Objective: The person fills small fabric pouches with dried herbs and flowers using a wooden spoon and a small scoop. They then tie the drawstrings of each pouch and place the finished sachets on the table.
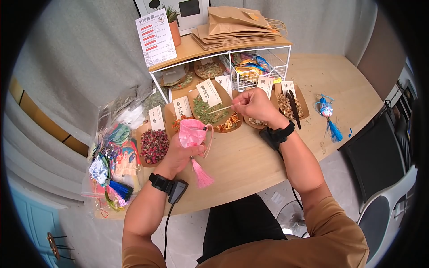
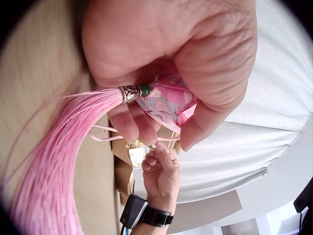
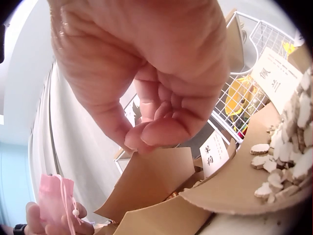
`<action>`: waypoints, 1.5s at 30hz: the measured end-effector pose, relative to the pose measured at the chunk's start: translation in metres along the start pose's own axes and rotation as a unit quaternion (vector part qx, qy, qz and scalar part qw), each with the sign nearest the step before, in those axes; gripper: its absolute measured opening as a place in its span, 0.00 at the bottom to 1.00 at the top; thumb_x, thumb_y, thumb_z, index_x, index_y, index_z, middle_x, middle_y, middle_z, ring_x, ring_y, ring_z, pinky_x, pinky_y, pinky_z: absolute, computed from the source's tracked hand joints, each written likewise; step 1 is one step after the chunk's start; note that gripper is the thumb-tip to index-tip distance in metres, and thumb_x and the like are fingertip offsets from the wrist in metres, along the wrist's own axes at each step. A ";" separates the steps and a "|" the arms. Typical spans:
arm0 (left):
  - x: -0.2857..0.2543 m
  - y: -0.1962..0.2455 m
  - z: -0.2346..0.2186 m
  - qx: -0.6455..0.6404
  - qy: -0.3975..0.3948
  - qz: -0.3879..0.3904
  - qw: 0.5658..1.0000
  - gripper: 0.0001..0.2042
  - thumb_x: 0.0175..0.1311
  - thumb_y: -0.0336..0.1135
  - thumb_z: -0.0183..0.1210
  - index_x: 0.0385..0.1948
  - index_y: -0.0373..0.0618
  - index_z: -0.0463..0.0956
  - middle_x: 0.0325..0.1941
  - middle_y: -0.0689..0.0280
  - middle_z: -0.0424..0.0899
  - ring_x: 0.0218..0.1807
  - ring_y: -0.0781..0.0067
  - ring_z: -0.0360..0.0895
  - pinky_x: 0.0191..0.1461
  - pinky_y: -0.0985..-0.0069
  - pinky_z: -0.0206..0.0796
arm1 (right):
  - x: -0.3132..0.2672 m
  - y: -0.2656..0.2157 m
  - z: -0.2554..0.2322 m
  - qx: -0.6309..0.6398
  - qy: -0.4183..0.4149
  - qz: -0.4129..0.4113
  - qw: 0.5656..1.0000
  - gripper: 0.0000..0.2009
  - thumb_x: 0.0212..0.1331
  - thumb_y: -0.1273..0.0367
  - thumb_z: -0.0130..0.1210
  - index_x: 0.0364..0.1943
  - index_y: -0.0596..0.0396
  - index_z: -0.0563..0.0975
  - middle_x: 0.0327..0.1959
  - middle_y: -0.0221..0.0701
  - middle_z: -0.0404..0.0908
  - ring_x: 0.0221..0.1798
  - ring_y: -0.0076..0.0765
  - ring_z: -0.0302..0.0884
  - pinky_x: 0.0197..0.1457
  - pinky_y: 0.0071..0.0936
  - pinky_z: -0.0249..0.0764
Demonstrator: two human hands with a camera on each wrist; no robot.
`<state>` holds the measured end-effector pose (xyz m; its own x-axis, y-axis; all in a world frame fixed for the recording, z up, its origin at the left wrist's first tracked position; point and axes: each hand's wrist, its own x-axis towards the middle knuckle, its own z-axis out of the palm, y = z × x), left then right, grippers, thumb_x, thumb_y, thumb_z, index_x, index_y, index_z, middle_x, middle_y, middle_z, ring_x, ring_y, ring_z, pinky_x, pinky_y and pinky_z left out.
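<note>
My left hand (image 1: 177, 155) grips a pink drawstring sachet (image 1: 191, 132), its mouth facing up. From the sachet's base hangs a pink tassel (image 1: 203, 174); a patterned metal cap and a green bead (image 2: 145, 90) top it in the left wrist view. My right hand (image 1: 257, 106) pinches a thin pale stick (image 1: 222, 108) between thumb and fingertips. The stick's far end overlaps the dried green leaves (image 1: 206, 107) in a brown paper tray. In the right wrist view the fingers hide the stick, and the sachet (image 3: 55, 196) shows at lower left.
Dark red dried rosebuds (image 1: 154, 145) lie in a tray at left. Pale chips (image 1: 292, 105) fill a right tray with dark tongs (image 1: 294, 109) across it. Behind stands a white wire rack (image 1: 259, 82) under paper bags (image 1: 237, 29). Tasselled sachets (image 1: 107, 174) lie left, another (image 1: 328, 116) right.
</note>
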<state>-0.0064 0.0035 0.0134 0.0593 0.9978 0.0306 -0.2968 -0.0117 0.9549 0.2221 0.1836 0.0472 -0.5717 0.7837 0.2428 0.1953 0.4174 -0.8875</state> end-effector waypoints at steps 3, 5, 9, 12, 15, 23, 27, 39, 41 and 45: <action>-0.001 0.001 0.001 -0.004 0.002 -0.003 1.000 0.21 0.51 0.24 0.68 0.48 0.44 0.72 0.43 0.67 0.79 0.41 0.73 0.80 0.37 0.76 0.74 | 0.000 0.000 -0.001 0.001 -0.010 0.004 1.000 0.06 0.50 0.74 0.65 0.30 0.64 0.84 0.22 0.30 0.83 0.21 0.17 0.77 0.26 0.18 0.74; -0.001 0.002 0.002 -0.007 0.005 -0.007 1.000 0.21 0.51 0.24 0.68 0.48 0.44 0.72 0.43 0.67 0.79 0.41 0.73 0.80 0.37 0.76 0.74 | -0.002 -0.003 -0.001 0.005 -0.018 0.013 1.000 0.06 0.50 0.74 0.65 0.31 0.64 0.84 0.22 0.31 0.84 0.21 0.18 0.77 0.27 0.18 0.74; -0.001 0.001 0.002 -0.010 0.004 -0.007 1.000 0.21 0.51 0.24 0.68 0.48 0.44 0.72 0.42 0.67 0.79 0.41 0.73 0.80 0.37 0.76 0.74 | -0.002 -0.005 -0.002 0.005 -0.027 0.018 0.999 0.07 0.50 0.74 0.65 0.32 0.64 0.84 0.23 0.31 0.84 0.21 0.18 0.77 0.27 0.19 0.75; 0.000 0.000 0.000 -0.008 0.005 -0.003 1.000 0.23 0.52 0.23 0.67 0.51 0.42 0.71 0.40 0.67 0.79 0.37 0.75 0.78 0.38 0.74 0.74 | -0.001 -0.002 -0.003 0.001 -0.028 0.011 1.000 0.08 0.49 0.73 0.66 0.33 0.62 0.85 0.23 0.31 0.84 0.21 0.18 0.77 0.28 0.19 0.75; -0.001 0.000 0.000 -0.009 0.004 -0.006 1.000 0.21 0.51 0.25 0.69 0.47 0.44 0.73 0.43 0.67 0.79 0.41 0.73 0.80 0.37 0.76 0.73 | 0.000 0.001 -0.003 -0.015 -0.020 -0.005 1.000 0.07 0.50 0.73 0.65 0.33 0.61 0.85 0.23 0.31 0.84 0.23 0.18 0.78 0.30 0.19 0.76; -0.001 0.001 0.001 -0.017 0.000 -0.008 1.000 0.22 0.51 0.25 0.69 0.48 0.43 0.72 0.43 0.67 0.79 0.41 0.73 0.80 0.37 0.76 0.74 | 0.001 -0.001 -0.003 -0.002 -0.018 0.050 0.999 0.06 0.52 0.74 0.61 0.32 0.62 0.85 0.24 0.31 0.84 0.25 0.19 0.78 0.32 0.20 0.75; -0.001 0.000 0.000 -0.013 0.001 -0.007 1.000 0.21 0.51 0.25 0.69 0.48 0.43 0.72 0.43 0.66 0.79 0.41 0.73 0.80 0.37 0.76 0.74 | 0.001 -0.001 -0.004 0.042 -0.034 0.067 0.996 0.06 0.54 0.74 0.60 0.31 0.63 0.84 0.24 0.30 0.83 0.25 0.19 0.76 0.32 0.20 0.74; -0.001 0.000 0.001 -0.016 0.003 -0.006 1.000 0.21 0.50 0.25 0.69 0.47 0.43 0.72 0.43 0.67 0.79 0.40 0.73 0.80 0.37 0.75 0.74 | 0.005 0.006 -0.003 0.077 -0.031 0.075 0.994 0.08 0.59 0.69 0.61 0.26 0.59 0.83 0.20 0.24 0.80 0.22 0.14 0.72 0.25 0.16 0.68; -0.001 0.000 0.000 -0.014 0.003 -0.005 1.000 0.21 0.50 0.25 0.69 0.47 0.43 0.72 0.43 0.67 0.79 0.40 0.73 0.80 0.37 0.75 0.74 | 0.005 0.006 -0.003 0.078 -0.030 0.074 0.994 0.08 0.59 0.69 0.61 0.26 0.59 0.83 0.20 0.24 0.80 0.22 0.14 0.72 0.25 0.15 0.67; 0.000 -0.003 -0.002 -0.010 0.008 -0.001 1.000 0.21 0.50 0.25 0.69 0.47 0.43 0.72 0.43 0.66 0.79 0.40 0.73 0.80 0.37 0.75 0.74 | 0.006 0.008 -0.003 0.088 -0.035 0.077 0.993 0.08 0.60 0.69 0.61 0.27 0.59 0.83 0.21 0.24 0.80 0.22 0.14 0.72 0.25 0.15 0.67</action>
<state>-0.0076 0.0034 0.0095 0.0454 0.9987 0.0235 -0.3164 -0.0080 0.9486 0.2228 0.1929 0.0430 -0.6017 0.7950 0.0766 0.1462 0.2040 -0.9680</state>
